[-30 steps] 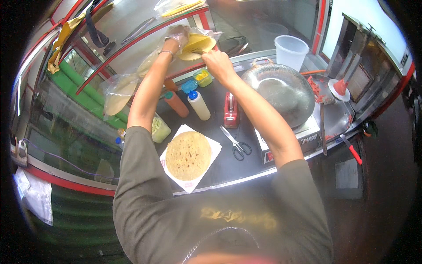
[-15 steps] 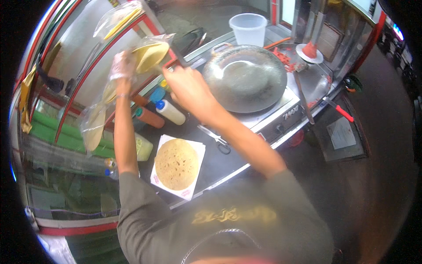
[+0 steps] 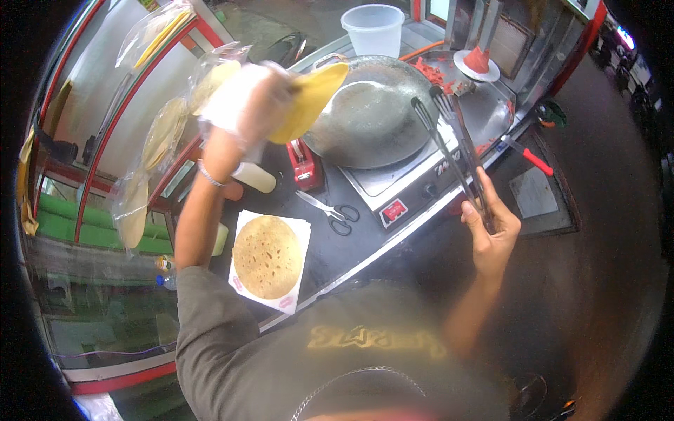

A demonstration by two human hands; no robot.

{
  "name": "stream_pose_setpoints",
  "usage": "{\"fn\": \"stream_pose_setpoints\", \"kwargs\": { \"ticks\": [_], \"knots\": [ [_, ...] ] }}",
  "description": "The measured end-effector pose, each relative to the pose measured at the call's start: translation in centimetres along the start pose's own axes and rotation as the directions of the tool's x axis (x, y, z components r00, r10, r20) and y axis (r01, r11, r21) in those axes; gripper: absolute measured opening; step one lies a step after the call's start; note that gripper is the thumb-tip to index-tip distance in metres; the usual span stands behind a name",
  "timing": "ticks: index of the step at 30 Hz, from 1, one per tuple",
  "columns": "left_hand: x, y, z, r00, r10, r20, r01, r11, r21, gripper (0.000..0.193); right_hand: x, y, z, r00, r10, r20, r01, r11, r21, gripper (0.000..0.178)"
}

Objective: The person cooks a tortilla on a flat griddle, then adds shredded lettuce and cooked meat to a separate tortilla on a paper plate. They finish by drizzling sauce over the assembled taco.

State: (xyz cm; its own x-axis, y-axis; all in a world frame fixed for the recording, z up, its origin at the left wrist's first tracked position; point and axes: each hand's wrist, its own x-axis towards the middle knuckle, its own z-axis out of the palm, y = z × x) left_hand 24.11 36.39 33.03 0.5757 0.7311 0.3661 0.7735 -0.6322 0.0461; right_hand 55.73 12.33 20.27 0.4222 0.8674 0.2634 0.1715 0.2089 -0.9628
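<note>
My left hand [image 3: 256,102], smeared by motion and partly covered by a clear plastic glove, grips a yellow round flatbread [image 3: 310,98]. The flatbread hangs tilted over the near-left rim of a wide metal wok [image 3: 379,112]. At the right, my right hand [image 3: 497,228] is closed round the lower end of long dark tongs [image 3: 453,154]. Their tips point up and away, in front of the wok's right side. A browned flatbread [image 3: 267,256] lies on white paper [image 3: 296,266] at the counter's near left.
Black-handled scissors [image 3: 330,209] and a red device [image 3: 303,165] lie before the stove [image 3: 375,184]. A white squeeze bottle [image 3: 254,178] is under my left forearm. Behind the wok stands a clear bucket [image 3: 372,31]. A red-handled knife [image 3: 537,161] juts over the right edge. Bagged flatbreads [image 3: 165,133] hang left.
My left hand has moved right with the yellow flatbread, from beside the hanging bags to the wok's rim. My right hand has swung away to the right, where the tongs now show in it.
</note>
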Motion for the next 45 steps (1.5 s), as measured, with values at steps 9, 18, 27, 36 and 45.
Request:
{"fn": "stream_pose_setpoints", "kwargs": {
  "ticks": [9,18,27,36,45],
  "knots": [
    [3.5,2.5,12.4,0.856,0.204,0.475,-0.123,0.973,-0.197,0.067,-2.6,5.2,-2.1,0.980,0.069,-0.186,-0.025,0.974,0.227,0.035],
    [8.3,1.6,23.1,0.742,0.278,0.610,-0.447,0.883,0.141,0.076,-0.4,17.9,3.4,0.966,-0.192,-0.175,0.152,0.964,-0.219,0.036],
    [8.9,3.7,20.6,0.830,0.319,0.458,-0.329,0.942,-0.061,0.065,0.6,22.2,1.5,0.950,-0.302,0.074,0.311,0.905,-0.292,0.054],
    [9.5,5.3,20.6,0.816,0.230,0.531,-0.219,0.972,-0.085,0.074,1.1,25.0,2.2,0.875,-0.484,0.037,0.473,0.833,-0.286,0.027],
    [9.6,5.1,21.4,0.800,-0.021,0.600,0.070,0.996,-0.059,0.076,1.4,27.7,3.9,0.838,-0.537,-0.097,0.522,0.841,-0.145,0.023]
  ]
}}
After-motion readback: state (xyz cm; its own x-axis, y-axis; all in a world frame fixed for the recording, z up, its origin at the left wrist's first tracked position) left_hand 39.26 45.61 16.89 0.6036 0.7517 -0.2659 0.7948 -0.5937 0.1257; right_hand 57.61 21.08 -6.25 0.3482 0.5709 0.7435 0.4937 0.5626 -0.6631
